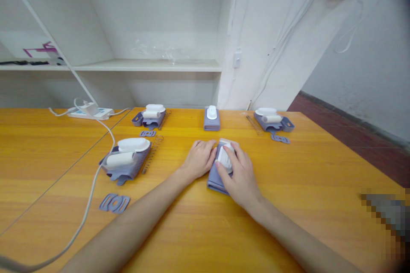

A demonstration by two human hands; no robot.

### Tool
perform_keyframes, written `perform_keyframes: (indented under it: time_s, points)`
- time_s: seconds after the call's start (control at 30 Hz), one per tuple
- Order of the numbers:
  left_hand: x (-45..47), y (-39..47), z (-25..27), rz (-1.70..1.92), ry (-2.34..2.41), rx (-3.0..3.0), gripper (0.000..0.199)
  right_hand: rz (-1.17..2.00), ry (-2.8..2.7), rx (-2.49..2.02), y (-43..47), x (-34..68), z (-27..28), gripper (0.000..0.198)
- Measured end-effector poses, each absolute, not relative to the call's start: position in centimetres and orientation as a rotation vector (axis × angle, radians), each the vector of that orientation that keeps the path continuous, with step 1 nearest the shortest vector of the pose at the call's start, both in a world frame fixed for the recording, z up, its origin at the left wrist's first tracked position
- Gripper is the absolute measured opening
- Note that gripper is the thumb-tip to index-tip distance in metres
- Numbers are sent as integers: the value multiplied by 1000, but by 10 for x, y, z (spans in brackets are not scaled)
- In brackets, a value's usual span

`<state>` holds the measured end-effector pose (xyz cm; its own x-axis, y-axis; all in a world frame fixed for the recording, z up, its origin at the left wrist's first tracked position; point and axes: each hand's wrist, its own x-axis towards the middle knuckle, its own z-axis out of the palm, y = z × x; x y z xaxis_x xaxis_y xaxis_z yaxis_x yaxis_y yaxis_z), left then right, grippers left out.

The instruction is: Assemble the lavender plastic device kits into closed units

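Keep your left hand braced on the grey-purple case and bear evenly on the white oval piece, straight down, so nothing skids or tips. Your right hand has thumb and fingers closed over the oval piece. Left fingers are bent against the case's left side; can't tell if they clamp. Case lies mid-table, well in from the far edge. Looks boxy, open slot at near end; oval piece smooth, rounded, partly covered.
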<state>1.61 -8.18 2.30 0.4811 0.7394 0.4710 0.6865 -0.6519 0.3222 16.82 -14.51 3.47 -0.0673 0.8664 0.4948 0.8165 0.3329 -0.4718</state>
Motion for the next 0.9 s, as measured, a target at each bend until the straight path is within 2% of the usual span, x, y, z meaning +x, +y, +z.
perform_keyframes:
  time_s: [0.17, 0.53, 0.77, 0.9]
  points:
    - [18, -77, 16, 868, 1402, 2662, 30, -54, -2046, -1617, -147, 157, 38, 76]
    - [16, -83, 22, 968, 1266, 2605, 29, 24, -2176, -1434, -139, 187, 42, 39]
    - [11, -89, 34, 1006, 941, 2562, 47, 288, -2055, -1183, -136, 192, 41, 55]
    - [11, -88, 33, 1066, 893, 2514, 41, 338, -2049, -1141, -133, 194, 42, 61]
